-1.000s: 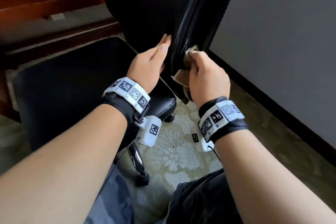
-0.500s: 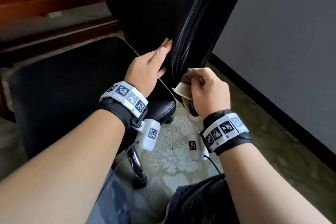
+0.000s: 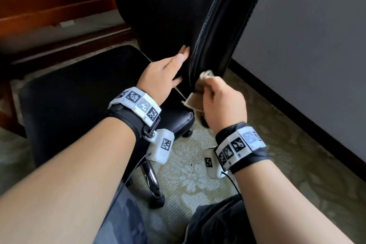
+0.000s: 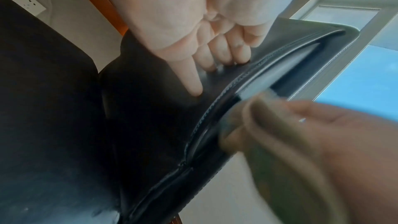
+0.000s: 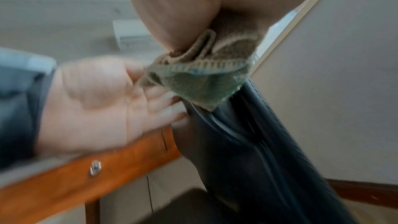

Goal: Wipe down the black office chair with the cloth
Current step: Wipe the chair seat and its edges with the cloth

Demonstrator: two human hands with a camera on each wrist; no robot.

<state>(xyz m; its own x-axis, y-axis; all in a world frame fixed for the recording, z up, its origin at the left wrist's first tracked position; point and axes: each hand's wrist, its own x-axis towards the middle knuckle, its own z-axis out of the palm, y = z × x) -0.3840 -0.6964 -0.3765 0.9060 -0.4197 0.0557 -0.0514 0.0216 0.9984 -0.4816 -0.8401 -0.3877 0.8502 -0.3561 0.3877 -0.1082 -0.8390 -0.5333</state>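
The black office chair (image 3: 65,93) stands in front of me, its backrest side edge (image 3: 213,31) running up the middle of the head view. My left hand (image 3: 168,71) lies flat with straight fingers against the front of the backrest (image 4: 150,108), beside the stitched seam. My right hand (image 3: 221,101) grips a folded beige cloth (image 3: 195,99) and holds it against the lower part of the backrest edge. In the right wrist view the cloth (image 5: 206,77) is bunched under the palm, touching the black edge (image 5: 247,134).
A grey wall (image 3: 307,35) with a dark skirting board (image 3: 297,109) runs close on the right. Patterned carpet (image 3: 188,174) lies below, with a chrome chair leg (image 3: 150,180) and a castor. A wooden desk (image 5: 96,176) stands behind the chair. My knees are at the bottom.
My right hand slid the cloth down the backrest edge and has come back up a little. The left hand has stayed flat on the backrest.
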